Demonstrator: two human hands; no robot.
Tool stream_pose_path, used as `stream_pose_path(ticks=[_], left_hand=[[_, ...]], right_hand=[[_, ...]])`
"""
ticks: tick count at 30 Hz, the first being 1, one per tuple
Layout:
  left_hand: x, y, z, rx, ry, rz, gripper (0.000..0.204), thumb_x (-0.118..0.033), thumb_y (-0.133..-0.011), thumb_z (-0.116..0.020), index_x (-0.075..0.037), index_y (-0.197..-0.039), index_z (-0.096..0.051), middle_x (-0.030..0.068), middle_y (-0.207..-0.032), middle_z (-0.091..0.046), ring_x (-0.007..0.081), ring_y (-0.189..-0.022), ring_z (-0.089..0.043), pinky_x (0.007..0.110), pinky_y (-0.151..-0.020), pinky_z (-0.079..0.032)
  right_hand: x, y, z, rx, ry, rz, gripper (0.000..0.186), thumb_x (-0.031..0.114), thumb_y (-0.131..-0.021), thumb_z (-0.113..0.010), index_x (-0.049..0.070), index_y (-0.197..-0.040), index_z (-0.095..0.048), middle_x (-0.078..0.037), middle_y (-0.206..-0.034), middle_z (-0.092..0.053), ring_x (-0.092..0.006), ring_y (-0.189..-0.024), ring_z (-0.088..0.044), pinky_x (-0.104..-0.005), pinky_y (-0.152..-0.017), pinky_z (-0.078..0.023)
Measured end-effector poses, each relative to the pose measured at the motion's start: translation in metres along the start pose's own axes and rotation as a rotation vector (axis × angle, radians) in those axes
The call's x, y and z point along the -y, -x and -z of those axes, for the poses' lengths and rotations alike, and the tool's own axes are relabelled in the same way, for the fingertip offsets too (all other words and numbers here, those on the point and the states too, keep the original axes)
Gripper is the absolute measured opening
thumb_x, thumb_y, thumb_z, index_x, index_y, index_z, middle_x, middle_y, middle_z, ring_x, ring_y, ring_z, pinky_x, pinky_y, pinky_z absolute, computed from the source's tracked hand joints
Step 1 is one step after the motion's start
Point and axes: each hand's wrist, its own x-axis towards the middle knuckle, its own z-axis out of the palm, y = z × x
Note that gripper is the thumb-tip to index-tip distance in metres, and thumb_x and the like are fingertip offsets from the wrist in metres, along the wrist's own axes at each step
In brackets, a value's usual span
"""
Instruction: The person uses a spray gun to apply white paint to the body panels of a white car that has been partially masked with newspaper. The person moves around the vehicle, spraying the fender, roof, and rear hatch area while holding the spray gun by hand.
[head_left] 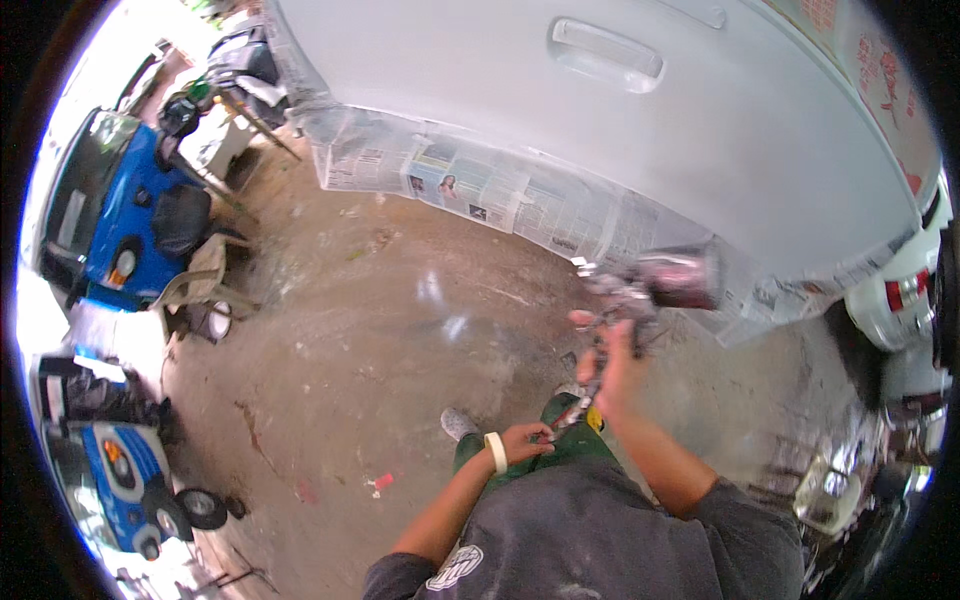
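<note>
My right hand (618,372) is wrapped round the grip of a paint spray gun (628,296), slightly blurred, with its dark reddish cup (684,278) to the right. The gun is held in front of a large pale grey vehicle panel (450,65) with a recessed handle (606,56). Newspaper masking (490,190) runs along the panel's lower edge. Down from the grip hangs a dark hose (578,408). Near my waist, my left hand (524,442), with a pale wristband, is closed on the hose's lower part.
Underfoot is a stained concrete floor (350,330). Blue vehicles (130,215) stand along the left, beside a beige plastic chair (205,270) and a small wheel (200,508). At the right are a white vehicle with a red tail light (908,290) and another pale chair (828,490).
</note>
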Motion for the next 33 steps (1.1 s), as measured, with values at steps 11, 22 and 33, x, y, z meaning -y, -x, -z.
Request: stream_pose_path(ticks=[11, 22, 33], left_hand=[[0.122, -0.015, 0.030, 0.664, -0.745, -0.145, 0.020, -0.017, -0.085, -0.066, -0.012, -0.104, -0.067, 0.0121, -0.104, -0.069, 0.0342, -0.098, -0.064, 0.045, -0.084, -0.051], [0.115, 0.119, 0.150, 0.170, -0.453, 0.303, 0.023, -0.021, -0.093, -0.056, -0.010, -0.111, -0.064, 0.0148, -0.106, -0.069, 0.0263, -0.102, -0.065, 0.037, -0.087, -0.049], [0.007, 0.037, 0.121, -0.282, -0.653, 0.391, 0.020, -0.018, -0.087, -0.065, -0.010, -0.106, -0.067, 0.0177, -0.086, -0.068, 0.0299, -0.080, -0.067, 0.039, -0.072, -0.052]], right_hand=[[0.158, 0.161, 0.015, -0.683, 0.086, 0.378, 0.060, 0.062, -0.099, -0.033, 0.020, -0.142, -0.042, -0.010, -0.123, -0.064, -0.0030, -0.040, -0.034, -0.0194, -0.035, -0.031], [0.085, 0.138, 0.117, -1.110, 0.530, 0.069, 0.045, 0.051, -0.097, -0.051, 0.013, -0.098, -0.074, 0.003, -0.071, -0.053, -0.0036, -0.050, -0.041, -0.0221, -0.040, -0.030], [0.040, -0.033, 0.272, -0.743, 0.461, 0.312, 0.034, 0.037, -0.099, -0.055, 0.007, -0.113, -0.062, -0.003, -0.084, -0.067, -0.0071, -0.040, -0.046, -0.0257, -0.036, -0.034]])
